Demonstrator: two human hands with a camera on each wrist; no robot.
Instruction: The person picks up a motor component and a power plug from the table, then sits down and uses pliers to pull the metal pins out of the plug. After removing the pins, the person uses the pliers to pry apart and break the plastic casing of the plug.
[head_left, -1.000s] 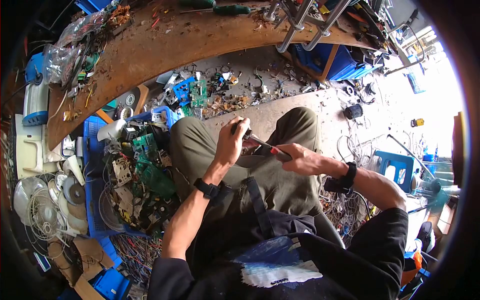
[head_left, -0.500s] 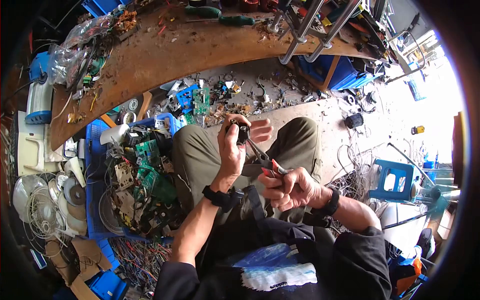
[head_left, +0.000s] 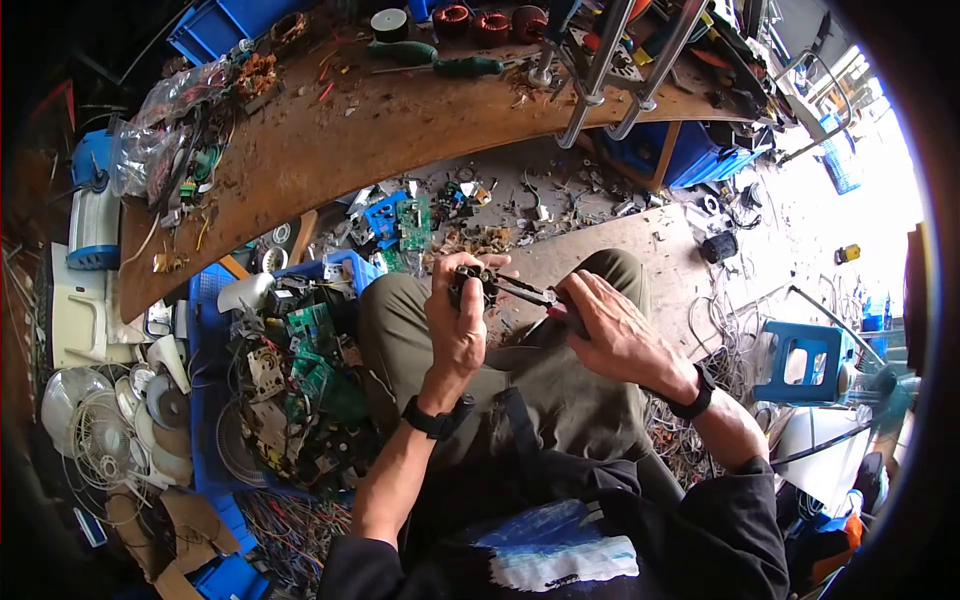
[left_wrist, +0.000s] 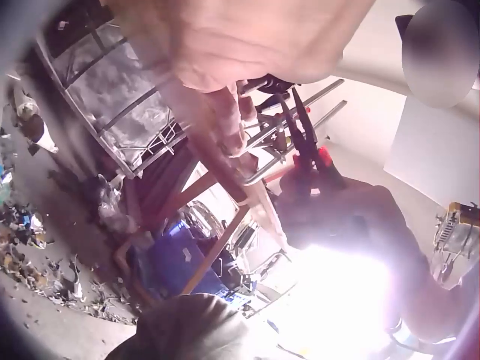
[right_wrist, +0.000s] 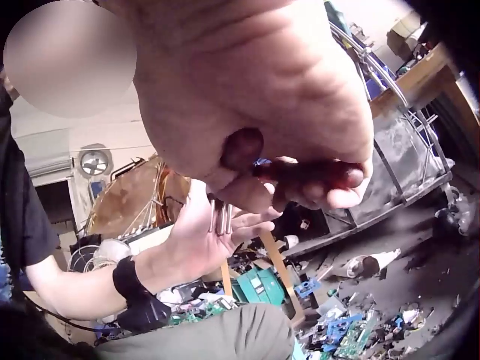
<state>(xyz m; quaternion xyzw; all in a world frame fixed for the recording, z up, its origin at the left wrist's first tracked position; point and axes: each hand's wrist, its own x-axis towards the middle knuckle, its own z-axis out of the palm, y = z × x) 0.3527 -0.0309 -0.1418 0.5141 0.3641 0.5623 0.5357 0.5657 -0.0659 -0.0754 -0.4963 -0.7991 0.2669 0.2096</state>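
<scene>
In the head view my left hand (head_left: 456,325) holds a small dark part (head_left: 474,284) up above my lap, thumb and fingers around it. It looks black with some metal; its exact kind does not show. My right hand (head_left: 628,338) grips long-nosed pliers (head_left: 530,293) with red on the handles. Their tips point left, right at the dark part. The left wrist view shows the pliers (left_wrist: 303,142) with their two jaws spread a little, just below the left hand (left_wrist: 247,45). In the right wrist view the fingers of the right hand (right_wrist: 262,97) curl around the handles.
A wooden bench (head_left: 330,155) curves across the front, with screwdrivers (head_left: 468,67) and copper coils (head_left: 491,24) on it. At my left stands a blue crate (head_left: 212,440) full of circuit boards. A blue stool (head_left: 800,365) stands at the right. Scrap litters the floor.
The right hand drew back toward my body with the pliers half a second ago, then came up again to the dark part. The left hand's spread fingers have drawn in. The head view has shifted slightly.
</scene>
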